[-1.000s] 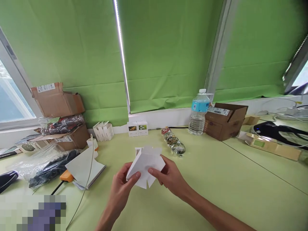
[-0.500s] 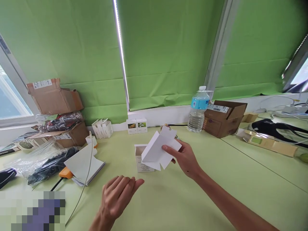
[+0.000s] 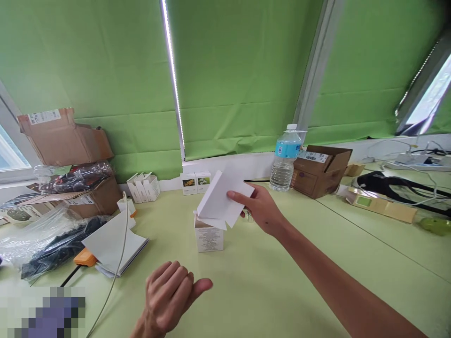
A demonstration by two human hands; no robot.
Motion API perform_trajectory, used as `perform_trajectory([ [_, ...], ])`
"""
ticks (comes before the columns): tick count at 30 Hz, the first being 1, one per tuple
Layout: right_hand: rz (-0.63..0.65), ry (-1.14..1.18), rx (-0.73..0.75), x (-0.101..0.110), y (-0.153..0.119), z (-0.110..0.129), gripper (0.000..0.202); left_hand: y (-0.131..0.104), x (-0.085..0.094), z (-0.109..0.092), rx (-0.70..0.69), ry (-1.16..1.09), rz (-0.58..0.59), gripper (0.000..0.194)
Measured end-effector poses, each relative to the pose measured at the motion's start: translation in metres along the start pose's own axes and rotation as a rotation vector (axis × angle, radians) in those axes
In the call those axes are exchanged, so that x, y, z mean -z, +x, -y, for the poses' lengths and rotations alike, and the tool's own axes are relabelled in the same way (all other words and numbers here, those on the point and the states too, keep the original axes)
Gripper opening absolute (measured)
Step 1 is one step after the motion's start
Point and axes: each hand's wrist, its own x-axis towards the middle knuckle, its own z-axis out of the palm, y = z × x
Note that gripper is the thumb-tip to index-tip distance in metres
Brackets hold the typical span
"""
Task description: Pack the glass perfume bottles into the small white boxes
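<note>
- Right hand (image 3: 262,212): grip pinched on a folded white carton (image 3: 222,203), tilted, lower edge touching the open top of a small upright box (image 3: 208,234).
- Left hand (image 3: 169,296): open, empty, low over the worktop (image 3: 317,263), apart from the box.
- Judgement: square the carton to the opening; the free hand could steady the box.
- Water bottle (image 3: 284,158) well behind.

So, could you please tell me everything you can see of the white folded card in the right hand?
The white card looks like thin, plain cardboard, folded, with flaps at its lower edge. The right hand pinches its right side, holding it tilted in the air just above the small open box on the green table.
</note>
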Motion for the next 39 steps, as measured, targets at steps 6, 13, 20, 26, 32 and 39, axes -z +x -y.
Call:
perform_trajectory([
  [6,0.045,-0.039,0.023,-0.013,0.017,0.014,0.034,-0.007,-0.013,0.006,0.350,0.002,-0.011,0.024],
  [13,0.079,-0.132,0.052,-0.014,0.012,0.011,0.035,0.023,-0.025,0.007,0.658,-0.170,0.200,0.031],
  [20,0.126,-0.075,0.040,-0.010,0.014,0.007,0.037,0.042,-0.052,0.020,0.915,-0.482,0.254,0.031],
  [26,0.176,-0.156,0.061,-0.011,0.016,-0.003,0.037,0.029,-0.065,0.016,1.098,-0.685,0.128,0.040],
  [32,0.194,-0.245,0.095,-0.011,0.023,-0.018,0.038,0.026,-0.061,0.021,1.130,-0.799,0.150,0.037],
  [39,0.221,-0.345,0.156,-0.002,0.029,-0.030,0.037,0.020,-0.058,0.024,1.128,-0.792,0.145,0.038],
])
